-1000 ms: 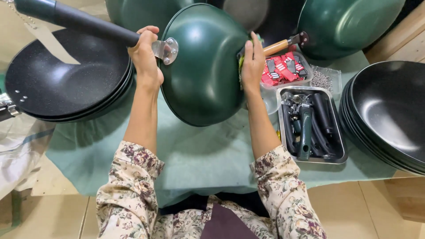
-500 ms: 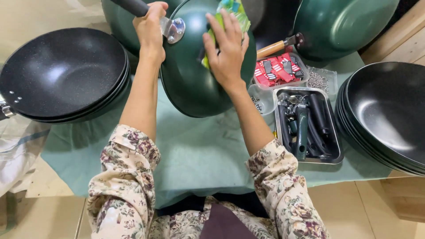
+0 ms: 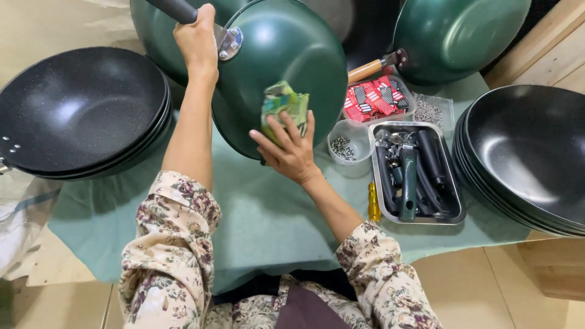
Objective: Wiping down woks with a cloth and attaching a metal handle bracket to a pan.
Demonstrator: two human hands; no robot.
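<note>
Green cloth (image 3: 256,225) covers the bench, pans stacked on both sides. Right hand (image 3: 291,149): fingers spread flat, pinning a folded green-yellow rag (image 3: 284,107) to the outside of the green wok (image 3: 280,67); pressing, not clenched. Left hand (image 3: 196,38): fist closed around the dark handle (image 3: 173,8), just beside the metal bracket (image 3: 229,42). Wok is held up off the cloth at centre-far, tilted, green underside toward the camera, rim's near edge low. Long axis follows the handle, pointing far-left out of frame. Step looks like wiping the outer shell; judging by the rag's place, the next stroke needs the left hand to steady or turn the wok so the rag reaches unwiped area. Right of it: tray (image 3: 454,210) of handles, yellow screwdriver (image 3: 373,206), cup of screws (image 3: 348,141), black woks (image 3: 79,109) left.
</note>
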